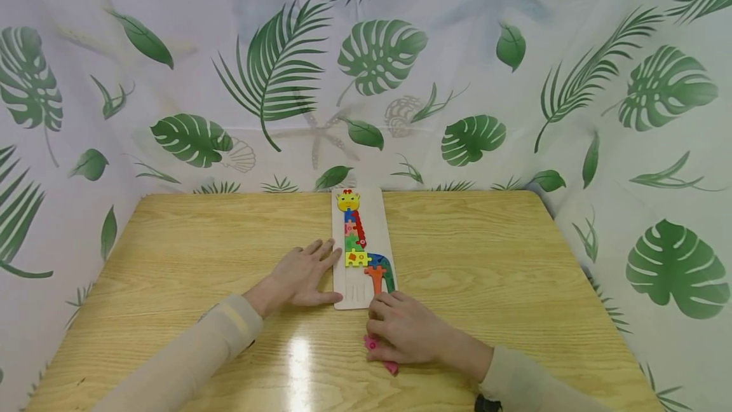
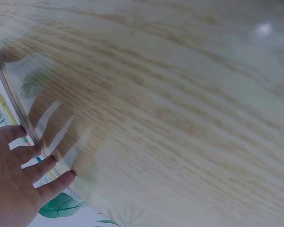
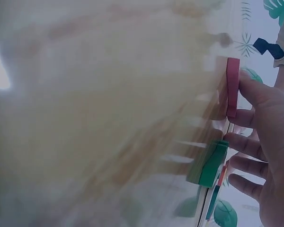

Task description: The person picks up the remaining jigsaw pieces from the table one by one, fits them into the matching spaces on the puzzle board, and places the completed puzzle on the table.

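A giraffe puzzle of coloured wooden pieces lies on a pale board (image 1: 352,301), with a yellow head (image 1: 348,201) at the far end. My left hand (image 1: 303,275) rests along the board's left edge, fingers spread, fingertips and thumb at the rim. By the near right corner, my right hand (image 1: 408,329) holds a pink puzzle piece (image 3: 233,87) between thumb and index finger, close over the table. Its other fingers reach toward a green piece (image 3: 213,163) at the board's edge. An orange leg piece (image 1: 376,278) sits left of a dark green one (image 1: 391,275).
The wooden table (image 1: 486,259) extends on both sides of the board. Behind it hangs a white leaf-print cloth (image 1: 400,145), also along both sides. A bright reflection shows on the tabletop near the front.
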{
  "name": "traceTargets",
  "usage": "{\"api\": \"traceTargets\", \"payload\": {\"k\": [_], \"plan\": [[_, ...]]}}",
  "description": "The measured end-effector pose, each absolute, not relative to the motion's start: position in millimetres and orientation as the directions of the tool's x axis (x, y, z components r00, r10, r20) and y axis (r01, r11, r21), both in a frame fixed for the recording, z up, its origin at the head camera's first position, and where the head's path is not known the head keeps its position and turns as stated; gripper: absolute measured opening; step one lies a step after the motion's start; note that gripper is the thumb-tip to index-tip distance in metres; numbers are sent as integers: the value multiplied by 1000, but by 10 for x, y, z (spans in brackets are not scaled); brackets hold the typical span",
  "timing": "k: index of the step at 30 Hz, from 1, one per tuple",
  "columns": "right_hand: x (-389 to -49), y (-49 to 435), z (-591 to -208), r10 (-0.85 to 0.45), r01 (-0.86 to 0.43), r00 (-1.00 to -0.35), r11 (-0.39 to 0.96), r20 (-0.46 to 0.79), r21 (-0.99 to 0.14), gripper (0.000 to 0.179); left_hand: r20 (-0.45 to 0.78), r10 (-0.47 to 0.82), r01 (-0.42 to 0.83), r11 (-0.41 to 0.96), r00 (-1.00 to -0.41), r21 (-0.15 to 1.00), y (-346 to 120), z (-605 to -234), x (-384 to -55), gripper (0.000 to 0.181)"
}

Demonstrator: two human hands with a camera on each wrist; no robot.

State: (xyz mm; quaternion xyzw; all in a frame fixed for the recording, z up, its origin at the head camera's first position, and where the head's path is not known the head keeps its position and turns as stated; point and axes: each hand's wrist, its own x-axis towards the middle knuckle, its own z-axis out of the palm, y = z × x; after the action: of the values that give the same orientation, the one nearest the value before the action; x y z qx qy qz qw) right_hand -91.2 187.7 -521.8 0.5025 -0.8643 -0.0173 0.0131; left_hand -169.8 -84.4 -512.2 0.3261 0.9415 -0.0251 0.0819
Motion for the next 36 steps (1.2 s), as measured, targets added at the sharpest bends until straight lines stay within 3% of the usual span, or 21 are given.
{"api": "traceTargets", "payload": {"k": [11, 19, 28, 36], "plan": [[-893, 1893, -5179, -862, -858, -507, 507, 24, 81, 48, -178, 605, 612, 790, -776, 17, -842, -5136, -1703, 99], [-901, 1937, -5077, -890, -890, -455, 456, 40, 23, 40, -174, 610, 617, 787, -773, 21, -845, -5140, -1703, 99], [-938, 1979, -5043, -919, -919, -395, 395, 11, 5, 49, -172, 613, 619, 785, -771, 19, -853, -5147, -1712, 99], [-940, 1965, -5019, -919, -923, -384, 385, -83, 12, 64, -168, 617, 623, 782, -769, 19, -854, -5140, -1704, 98]]}}
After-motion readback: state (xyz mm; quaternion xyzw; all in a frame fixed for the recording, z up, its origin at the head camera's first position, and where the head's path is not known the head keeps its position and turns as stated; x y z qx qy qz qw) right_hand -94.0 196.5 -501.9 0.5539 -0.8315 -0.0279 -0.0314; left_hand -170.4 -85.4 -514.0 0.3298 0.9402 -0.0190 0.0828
